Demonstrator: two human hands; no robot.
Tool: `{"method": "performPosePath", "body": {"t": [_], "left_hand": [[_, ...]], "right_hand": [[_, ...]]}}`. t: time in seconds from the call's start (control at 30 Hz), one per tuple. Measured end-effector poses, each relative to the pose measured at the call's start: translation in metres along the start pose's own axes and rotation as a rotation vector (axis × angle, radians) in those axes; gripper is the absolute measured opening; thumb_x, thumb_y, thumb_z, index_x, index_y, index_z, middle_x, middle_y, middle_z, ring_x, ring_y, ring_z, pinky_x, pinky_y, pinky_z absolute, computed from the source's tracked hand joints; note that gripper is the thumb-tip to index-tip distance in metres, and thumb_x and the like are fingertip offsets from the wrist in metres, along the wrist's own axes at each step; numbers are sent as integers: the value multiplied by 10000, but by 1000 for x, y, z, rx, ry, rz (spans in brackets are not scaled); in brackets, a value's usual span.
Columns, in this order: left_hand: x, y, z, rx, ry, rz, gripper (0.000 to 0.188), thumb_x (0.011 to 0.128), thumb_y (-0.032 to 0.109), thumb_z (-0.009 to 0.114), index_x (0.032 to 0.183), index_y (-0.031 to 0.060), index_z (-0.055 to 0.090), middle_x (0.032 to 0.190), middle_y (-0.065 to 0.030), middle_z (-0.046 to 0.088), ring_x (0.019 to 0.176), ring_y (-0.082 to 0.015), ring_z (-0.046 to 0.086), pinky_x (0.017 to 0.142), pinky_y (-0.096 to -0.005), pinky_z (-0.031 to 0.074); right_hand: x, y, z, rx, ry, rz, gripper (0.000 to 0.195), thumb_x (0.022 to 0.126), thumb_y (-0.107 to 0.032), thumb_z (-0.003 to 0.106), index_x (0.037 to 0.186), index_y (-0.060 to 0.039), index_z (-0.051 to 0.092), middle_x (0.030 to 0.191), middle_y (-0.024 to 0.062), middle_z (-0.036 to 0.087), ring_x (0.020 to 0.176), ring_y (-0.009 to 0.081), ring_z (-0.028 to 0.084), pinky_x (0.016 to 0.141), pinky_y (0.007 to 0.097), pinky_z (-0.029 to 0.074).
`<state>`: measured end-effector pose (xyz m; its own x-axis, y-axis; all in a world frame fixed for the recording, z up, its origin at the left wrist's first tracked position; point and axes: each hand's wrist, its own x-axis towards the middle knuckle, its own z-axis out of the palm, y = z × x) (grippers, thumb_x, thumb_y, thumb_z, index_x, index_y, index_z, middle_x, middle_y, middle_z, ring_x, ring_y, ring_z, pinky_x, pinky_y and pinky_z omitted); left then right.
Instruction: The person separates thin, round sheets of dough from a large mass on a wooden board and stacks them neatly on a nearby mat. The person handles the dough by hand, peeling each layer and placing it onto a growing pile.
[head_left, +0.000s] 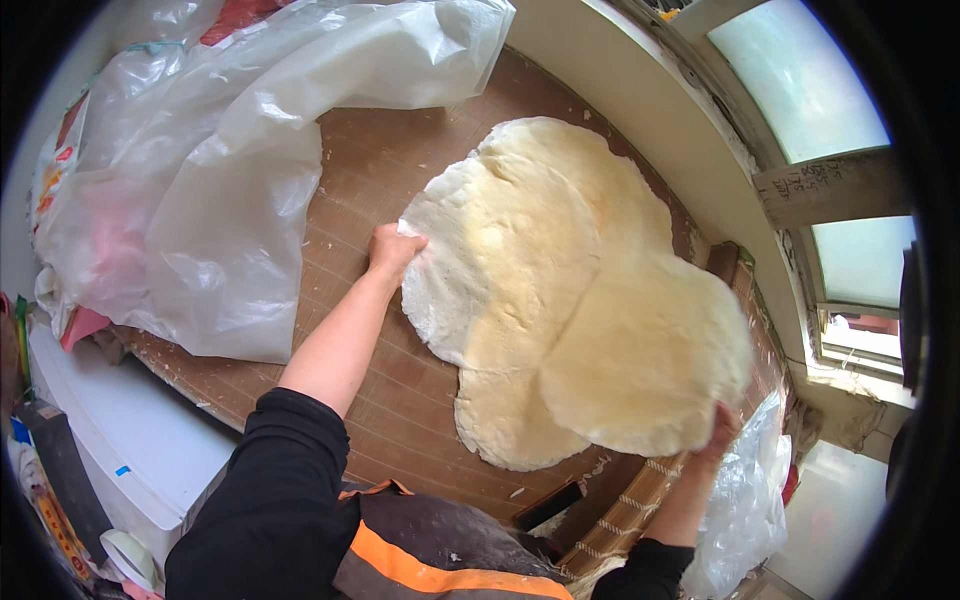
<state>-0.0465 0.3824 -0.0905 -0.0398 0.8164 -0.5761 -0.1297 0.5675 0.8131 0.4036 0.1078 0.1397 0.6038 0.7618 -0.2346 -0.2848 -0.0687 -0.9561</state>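
Several thin, pale, round flatbread sheets overlap on a brown wooden surface. My left hand (397, 253) pinches the left edge of a whitish-to-yellow flatbread sheet (517, 262). At the lower right, my right hand (718, 433) grips the near right edge of another flatbread sheet (652, 360), slightly blurred, which lies over part of the others. A further flatbread (615, 180) shows behind them, and the edge of one more (510, 420) shows on the near side. The right fingers are partly hidden by the sheet's edge.
Large translucent plastic sheeting (247, 187) covers the far left of the brown wooden surface (367, 360). A rolled slatted mat (615, 517) and a clear plastic bag (742, 495) lie at the lower right. Near the apron is a dark oblong object (550, 505). A wall and windows bound the right.
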Motion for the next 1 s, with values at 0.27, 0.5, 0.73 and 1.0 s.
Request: {"method": "performPosePath", "body": {"t": [0.27,0.5,0.73,1.0], "left_hand": [[-51,33,16,519,19,525,239,725,126,557,923,24,642,778,-160,654,701,-300,644,651,-380,503],[-133,67,79,787,-164,820,185,778,111,492,920,35,583,679,-204,576,653,-381,579,570,-449,463],[-148,54,79,856,-330,856,187,782,121,534,940,25,560,929,-129,583,844,-313,583,662,-403,484],[-148,45,83,685,-650,925,369,701,165,652,1037,22,600,1122,-131,530,987,-277,548,827,-347,462]], "right_hand": [[-40,-81,152,-463,0,-134,512,662,-16,563,1162,70,496,960,157,612,812,248,636,706,337,543],[15,153,257,-910,-321,-450,405,681,-151,569,1065,-23,589,753,221,556,671,342,543,638,412,435],[6,151,288,-270,-282,235,255,861,-306,528,908,-55,531,792,21,532,659,98,503,500,269,400],[17,149,238,-262,-188,186,204,718,-138,645,827,-68,488,764,14,494,692,97,477,601,255,395]]}}
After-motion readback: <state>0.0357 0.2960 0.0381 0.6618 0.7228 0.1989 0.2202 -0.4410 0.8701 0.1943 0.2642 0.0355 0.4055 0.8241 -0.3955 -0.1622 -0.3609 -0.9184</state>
